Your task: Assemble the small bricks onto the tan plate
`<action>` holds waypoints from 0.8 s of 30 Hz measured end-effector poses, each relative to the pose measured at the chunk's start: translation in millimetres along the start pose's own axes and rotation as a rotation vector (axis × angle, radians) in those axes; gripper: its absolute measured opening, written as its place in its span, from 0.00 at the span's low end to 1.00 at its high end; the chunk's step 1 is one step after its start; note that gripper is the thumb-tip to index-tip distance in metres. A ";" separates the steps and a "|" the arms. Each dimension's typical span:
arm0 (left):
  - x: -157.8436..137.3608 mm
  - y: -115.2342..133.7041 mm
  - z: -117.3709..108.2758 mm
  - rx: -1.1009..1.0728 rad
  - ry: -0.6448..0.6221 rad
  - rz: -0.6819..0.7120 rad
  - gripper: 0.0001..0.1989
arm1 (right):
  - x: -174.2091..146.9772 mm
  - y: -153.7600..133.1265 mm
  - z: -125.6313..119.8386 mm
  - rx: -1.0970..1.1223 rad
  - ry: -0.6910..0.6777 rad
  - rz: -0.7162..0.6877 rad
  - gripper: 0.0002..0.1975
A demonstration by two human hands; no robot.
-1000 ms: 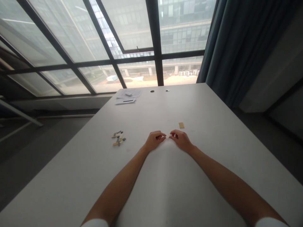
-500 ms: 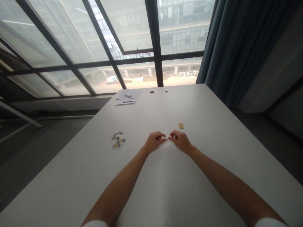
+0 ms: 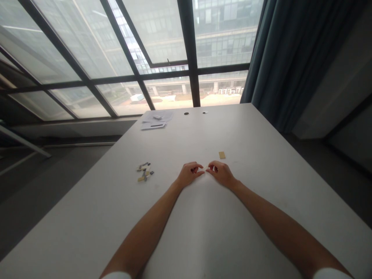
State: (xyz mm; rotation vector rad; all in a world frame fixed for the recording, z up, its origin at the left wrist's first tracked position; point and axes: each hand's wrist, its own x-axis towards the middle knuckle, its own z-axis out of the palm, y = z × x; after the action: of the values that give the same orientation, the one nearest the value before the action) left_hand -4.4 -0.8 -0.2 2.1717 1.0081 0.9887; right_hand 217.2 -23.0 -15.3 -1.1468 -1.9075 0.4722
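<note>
Pale bit (image 3: pixel 207 167) at frame centre, pinched in right hand (image 3: pixel 221 172), shape mostly hidden; left hand (image 3: pixel 188 173) curled just beside it, can't tell if gripping. Flat rectangular tan plate (image 3: pixel 222 155) above right hand. Small grey/tan parts (image 3: pixel 144 173) clustered left of centre; papers (image 3: pixel 147 126) upper left, print unreadable.

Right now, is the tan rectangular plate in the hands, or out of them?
Out: the tan rectangular plate lies flat on the white table, just beyond the right hand, with a gap between.
</note>
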 end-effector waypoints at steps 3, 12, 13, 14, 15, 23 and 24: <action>-0.6 0.9 -0.2 0.000 -0.003 -0.006 0.12 | 0.0 -0.7 -0.3 -0.003 0.002 -0.004 0.04; -1.1 1.6 -0.5 0.007 0.014 0.001 0.09 | -0.2 2.3 1.6 -0.011 -0.008 -0.014 0.08; -1.2 1.2 -0.6 0.007 0.013 0.001 0.09 | -0.2 2.6 1.9 -0.009 -0.011 -0.024 0.08; -1.3 0.7 -0.6 0.006 0.013 0.002 0.09 | -0.3 2.8 2.2 -0.008 -0.016 -0.034 0.08; -1.4 0.1 -0.6 0.003 0.014 0.002 0.09 | -0.3 2.7 2.4 -0.008 -0.020 -0.041 0.07; -0.9 0.7 -0.1 0.003 0.017 -0.002 0.09 | 0.4 -1.2 1.0 -0.005 -0.025 -0.044 0.04; -0.8 1.0 -0.1 0.002 0.016 -0.003 0.09 | 0.4 -1.2 0.8 -0.005 -0.027 -0.043 0.04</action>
State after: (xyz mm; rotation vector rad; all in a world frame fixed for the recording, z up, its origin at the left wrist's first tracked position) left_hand -4.4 -2.0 0.3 2.1663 1.0200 1.0050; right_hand 215.8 -23.2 -14.7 -1.1055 -1.9538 0.4610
